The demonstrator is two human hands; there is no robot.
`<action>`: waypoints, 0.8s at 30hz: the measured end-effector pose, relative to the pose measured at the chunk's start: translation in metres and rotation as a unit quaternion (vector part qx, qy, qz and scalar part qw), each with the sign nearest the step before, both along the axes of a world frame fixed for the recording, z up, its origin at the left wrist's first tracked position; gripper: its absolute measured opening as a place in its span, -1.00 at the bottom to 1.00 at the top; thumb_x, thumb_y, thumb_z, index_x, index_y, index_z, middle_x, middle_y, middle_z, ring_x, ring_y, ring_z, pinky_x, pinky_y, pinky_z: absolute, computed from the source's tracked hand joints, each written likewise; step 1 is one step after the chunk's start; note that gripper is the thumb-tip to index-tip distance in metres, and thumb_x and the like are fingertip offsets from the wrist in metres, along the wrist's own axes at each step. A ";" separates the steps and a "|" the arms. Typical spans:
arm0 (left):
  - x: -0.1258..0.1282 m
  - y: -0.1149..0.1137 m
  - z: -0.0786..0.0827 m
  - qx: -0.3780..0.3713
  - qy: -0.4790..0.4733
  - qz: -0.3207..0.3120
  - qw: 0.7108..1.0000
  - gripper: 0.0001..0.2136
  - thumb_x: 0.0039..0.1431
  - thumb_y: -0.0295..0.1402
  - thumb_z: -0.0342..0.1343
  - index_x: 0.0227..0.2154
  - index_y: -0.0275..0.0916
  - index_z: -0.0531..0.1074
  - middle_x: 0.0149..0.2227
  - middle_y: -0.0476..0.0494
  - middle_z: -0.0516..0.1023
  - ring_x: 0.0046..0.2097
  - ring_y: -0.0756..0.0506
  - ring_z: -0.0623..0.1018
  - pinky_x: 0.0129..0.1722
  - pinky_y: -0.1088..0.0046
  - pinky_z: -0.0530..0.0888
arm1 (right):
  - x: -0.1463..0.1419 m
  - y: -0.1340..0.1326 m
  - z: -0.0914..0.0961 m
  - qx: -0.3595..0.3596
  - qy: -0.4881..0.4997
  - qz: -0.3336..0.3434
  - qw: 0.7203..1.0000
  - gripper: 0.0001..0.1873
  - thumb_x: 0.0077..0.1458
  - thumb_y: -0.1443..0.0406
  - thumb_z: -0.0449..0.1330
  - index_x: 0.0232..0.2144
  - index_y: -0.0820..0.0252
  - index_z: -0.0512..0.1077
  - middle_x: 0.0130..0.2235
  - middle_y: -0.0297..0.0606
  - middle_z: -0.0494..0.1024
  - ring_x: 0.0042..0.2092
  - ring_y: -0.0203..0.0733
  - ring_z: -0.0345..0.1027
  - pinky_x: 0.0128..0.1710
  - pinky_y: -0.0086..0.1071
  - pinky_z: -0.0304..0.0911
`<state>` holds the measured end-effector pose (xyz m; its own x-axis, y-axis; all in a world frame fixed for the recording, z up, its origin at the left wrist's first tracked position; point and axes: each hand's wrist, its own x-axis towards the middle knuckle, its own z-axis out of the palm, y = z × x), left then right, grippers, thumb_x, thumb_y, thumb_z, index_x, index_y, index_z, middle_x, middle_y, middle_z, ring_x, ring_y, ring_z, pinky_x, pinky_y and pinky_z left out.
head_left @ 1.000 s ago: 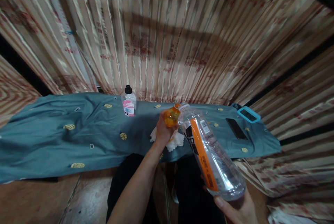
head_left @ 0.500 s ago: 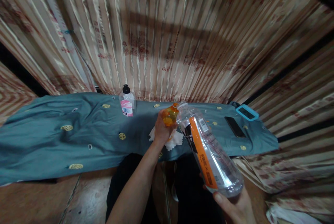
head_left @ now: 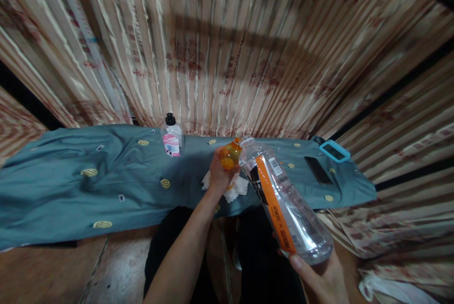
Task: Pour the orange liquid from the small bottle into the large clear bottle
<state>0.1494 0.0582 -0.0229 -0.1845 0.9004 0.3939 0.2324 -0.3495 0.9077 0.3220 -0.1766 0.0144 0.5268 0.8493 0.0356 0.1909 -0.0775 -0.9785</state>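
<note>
My left hand [head_left: 220, 177] is closed around a small see-through orange bottle [head_left: 230, 155], held above a crumpled white cloth or tissue [head_left: 237, 189]. In my right hand [head_left: 315, 273] is a large clear plastic bottle [head_left: 283, 200] with an orange and black label, gripped near its base. The big bottle tilts so that its uncapped mouth sits at the neck of the orange one; whether they touch, or whether liquid is flowing, I cannot tell. Part of my left fingers is hidden behind the orange bottle.
A clear bottle with a black cap and pink label [head_left: 171, 138] stands at the back left of the teal patterned cloth surface [head_left: 127, 167]. To the right lie a dark phone [head_left: 318, 170] and a blue-framed object [head_left: 335, 151]. Pleated curtains [head_left: 213, 48] hang close behind.
Both hands keep their hold and the two bottles stay mouth to mouth, with hardly any movement. The whole view has shifted very slightly.
</note>
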 end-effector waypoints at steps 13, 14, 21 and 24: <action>0.000 0.001 0.000 -0.012 0.014 0.006 1.000 -0.44 -0.15 -0.40 0.35 -0.03 -0.18 0.29 -0.09 -0.10 0.56 -0.08 -0.17 0.60 -0.07 0.30 0.51 | -0.001 0.002 0.016 -0.048 -0.022 -0.012 0.999 -0.02 -0.25 -0.08 0.46 0.16 0.16 0.27 0.03 -0.03 0.52 0.15 0.32 0.35 0.25 0.17 0.12; 0.000 0.001 0.000 -0.012 0.016 0.006 1.000 -0.44 -0.14 -0.40 0.34 -0.03 -0.18 0.29 -0.09 -0.10 0.56 -0.08 -0.17 0.60 -0.08 0.30 0.51 | 0.002 0.001 0.015 -0.055 -0.021 0.000 0.998 -0.02 -0.24 -0.06 0.46 0.17 0.17 0.26 0.08 0.00 0.50 0.15 0.30 0.36 0.24 0.16 0.14; 0.001 0.001 -0.001 -0.001 0.007 0.008 1.000 -0.45 -0.16 -0.44 0.32 -0.04 -0.16 0.29 -0.12 -0.08 0.56 -0.13 -0.15 0.60 -0.12 0.32 0.51 | 0.009 -0.002 0.012 -0.071 -0.029 0.005 0.997 0.00 -0.22 -0.05 0.46 0.19 0.20 0.22 0.17 0.06 0.45 0.20 0.33 0.32 0.27 0.19 0.09; 0.001 0.001 0.000 -0.007 -0.001 0.011 1.000 -0.45 -0.19 -0.46 0.32 -0.06 -0.15 0.29 -0.13 -0.07 0.57 -0.13 -0.15 0.60 -0.12 0.32 0.51 | 0.010 -0.001 0.012 -0.072 -0.033 0.008 0.997 0.01 -0.22 -0.05 0.46 0.20 0.22 0.22 0.16 0.08 0.46 0.18 0.32 0.35 0.23 0.17 0.17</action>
